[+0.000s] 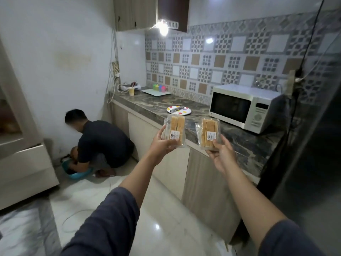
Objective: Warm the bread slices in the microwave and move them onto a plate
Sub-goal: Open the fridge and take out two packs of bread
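I hold up two clear plastic packs of bread slices in front of the counter. My left hand [160, 145] grips the left bread pack [175, 130] from below. My right hand [222, 156] grips the right bread pack [207, 133] the same way. Each pack carries a small white price label. A white microwave [245, 106] stands shut on the dark marble counter [239, 143], to the right of the packs. A white plate with coloured dots [185, 112] lies on the counter left of the microwave, with a dark utensil lying across it.
A person [100, 143] crouches on the floor by the wall over a blue basin [77, 174]. A white tray with coloured cups [156, 91] sits at the far end of the counter. A dark fridge side [313, 145] rises at the right. A pale cabinet [22, 154] stands left.
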